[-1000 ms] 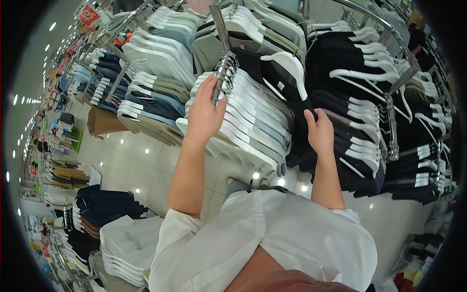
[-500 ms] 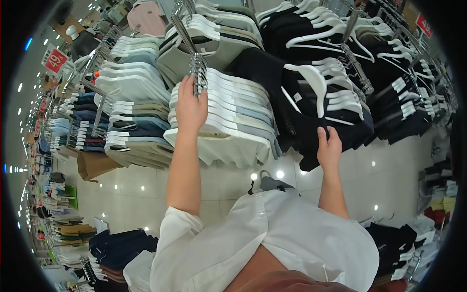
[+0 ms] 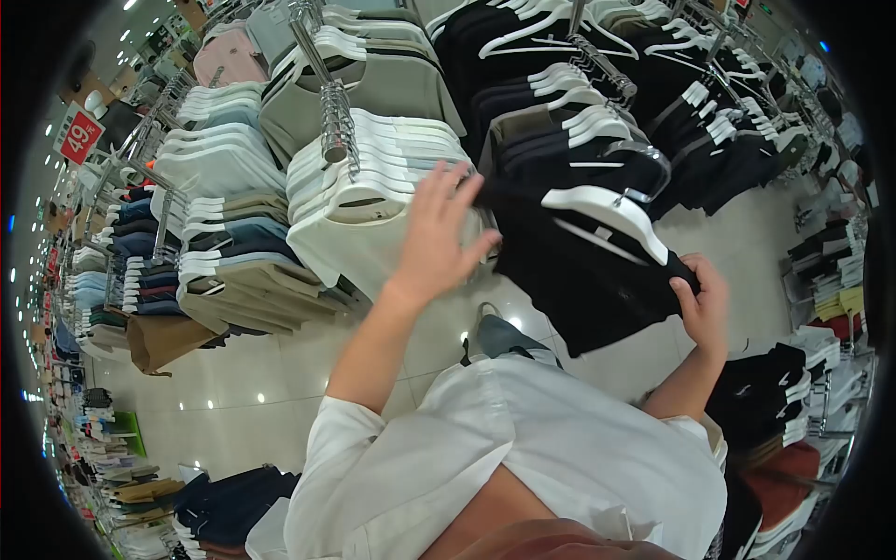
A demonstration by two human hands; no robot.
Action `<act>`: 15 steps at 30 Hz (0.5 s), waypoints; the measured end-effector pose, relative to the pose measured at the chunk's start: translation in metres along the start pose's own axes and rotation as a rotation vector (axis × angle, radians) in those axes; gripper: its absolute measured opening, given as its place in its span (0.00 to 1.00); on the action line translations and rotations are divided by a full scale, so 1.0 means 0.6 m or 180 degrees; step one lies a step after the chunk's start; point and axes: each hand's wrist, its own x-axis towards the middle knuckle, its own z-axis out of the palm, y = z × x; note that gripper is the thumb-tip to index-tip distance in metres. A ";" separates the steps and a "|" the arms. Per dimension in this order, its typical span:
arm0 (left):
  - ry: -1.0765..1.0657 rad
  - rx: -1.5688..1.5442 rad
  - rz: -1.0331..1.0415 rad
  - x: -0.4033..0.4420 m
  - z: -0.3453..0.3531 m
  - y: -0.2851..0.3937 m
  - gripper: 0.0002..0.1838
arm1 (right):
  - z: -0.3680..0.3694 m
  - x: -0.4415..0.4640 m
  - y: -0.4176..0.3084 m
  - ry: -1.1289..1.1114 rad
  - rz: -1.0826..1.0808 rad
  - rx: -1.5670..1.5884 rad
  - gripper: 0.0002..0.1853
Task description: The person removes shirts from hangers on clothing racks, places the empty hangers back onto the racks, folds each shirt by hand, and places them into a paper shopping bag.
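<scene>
My right hand [image 3: 705, 301] grips the shoulder of a black shirt [image 3: 583, 285], which is on a white hanger [image 3: 607, 207] with a metal hook. The shirt is in front of the rack, tilted towards me. My left hand [image 3: 439, 233] has its fingers spread and is slightly blurred. It is beside the shirt's left end, over the row of white shirts [image 3: 350, 247]; I cannot tell whether it touches the black cloth. The white shirts hang on white hangers from a metal rail [image 3: 336, 121].
More dark shirts [image 3: 560, 117] hang behind the black one. Racks of beige and blue clothes [image 3: 252, 271] stand at left, near a red price sign [image 3: 81, 136]. Folded dark garments [image 3: 233, 495] lie low at left; further clothes [image 3: 761, 387] hang at lower right. The tiled floor [image 3: 271, 373] is shiny.
My left hand has left the metal rail and moved right and down to beside the black shirt. My right hand has moved right, drawing the shirt and hanger away from the rack.
</scene>
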 end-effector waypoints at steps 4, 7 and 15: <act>-0.0306 -0.0367 -0.0058 -0.040 -0.006 0.082 0.39 | -0.016 -0.008 -0.057 -0.0271 -0.0279 -0.0072 0.14; -0.0253 -0.0231 -0.0458 -0.077 -0.018 0.090 0.24 | 0.004 0.009 -0.082 -0.0705 -0.0403 0.0045 0.14; -0.0245 0.0011 -0.1240 -0.146 -0.094 0.094 0.12 | 0.141 0.073 -0.164 -0.1587 -0.1028 0.1051 0.34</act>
